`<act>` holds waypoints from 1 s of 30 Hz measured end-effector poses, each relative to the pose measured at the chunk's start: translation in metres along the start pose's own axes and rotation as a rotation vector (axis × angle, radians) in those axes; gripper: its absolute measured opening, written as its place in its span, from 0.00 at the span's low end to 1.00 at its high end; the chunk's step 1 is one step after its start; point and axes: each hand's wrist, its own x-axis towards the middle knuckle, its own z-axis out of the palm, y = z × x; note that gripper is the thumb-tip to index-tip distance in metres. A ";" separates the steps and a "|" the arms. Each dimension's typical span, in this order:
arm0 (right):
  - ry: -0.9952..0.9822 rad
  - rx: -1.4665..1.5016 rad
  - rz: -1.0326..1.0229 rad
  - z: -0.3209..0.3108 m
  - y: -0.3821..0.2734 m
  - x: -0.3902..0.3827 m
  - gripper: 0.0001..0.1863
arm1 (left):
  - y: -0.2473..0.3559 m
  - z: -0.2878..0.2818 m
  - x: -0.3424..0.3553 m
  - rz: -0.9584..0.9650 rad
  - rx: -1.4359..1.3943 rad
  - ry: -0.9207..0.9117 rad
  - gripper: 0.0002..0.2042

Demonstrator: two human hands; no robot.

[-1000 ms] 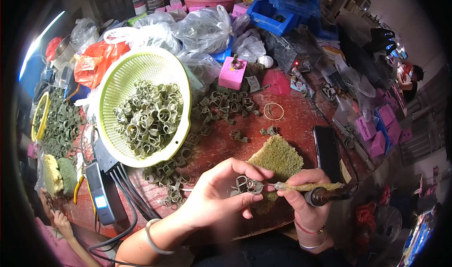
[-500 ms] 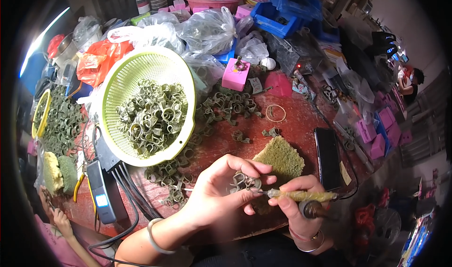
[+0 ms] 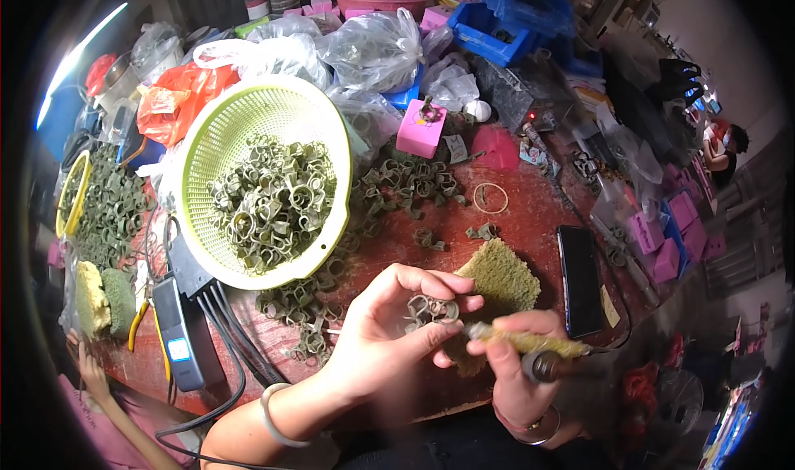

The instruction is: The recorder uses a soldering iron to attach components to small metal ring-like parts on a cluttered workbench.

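Note:
My left hand (image 3: 397, 329) pinches a small grey openwork ring piece (image 3: 424, 311) between thumb and fingers. My right hand (image 3: 522, 379) grips a yellow-wrapped pen-like tool (image 3: 530, 340) with a dark cylindrical part (image 3: 555, 366) below it; the tool's tip is at the ring piece, though contact is unclear. A green-yellow sponge pad (image 3: 497, 271) lies just beyond my hands, partly hidden by them. To the upper left stands a pale green plastic colander (image 3: 201, 201) heaped with grey-green ring pieces (image 3: 269, 201); more loose pieces (image 3: 414, 180) are scattered beside it on the red worktable (image 3: 397, 221).
A black phone (image 3: 580, 279) lies at right, a power bank (image 3: 175, 329) with cables and yellow-handled pliers (image 3: 137, 325) at left. Plastic bags (image 3: 373, 52), blue bins (image 3: 489, 31) and pink blocks (image 3: 421, 130) crowd behind. A co-worker's arm (image 3: 112, 404) shows lower left, another person (image 3: 720, 155) far right.
My right hand and its tool have shifted left and tilted, closer to my left hand. The co-worker's hand at lower left has moved slightly. The whole view has shifted a little.

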 end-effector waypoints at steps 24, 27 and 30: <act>-0.093 0.008 -0.032 0.001 -0.001 0.000 0.13 | -0.005 0.001 0.001 0.086 0.123 0.027 0.12; 0.006 0.010 -0.033 0.003 0.005 0.001 0.13 | -0.002 0.002 0.000 0.073 0.185 0.025 0.12; -0.076 -0.159 -0.062 0.001 0.003 -0.003 0.14 | 0.000 0.002 -0.001 0.057 0.139 0.017 0.12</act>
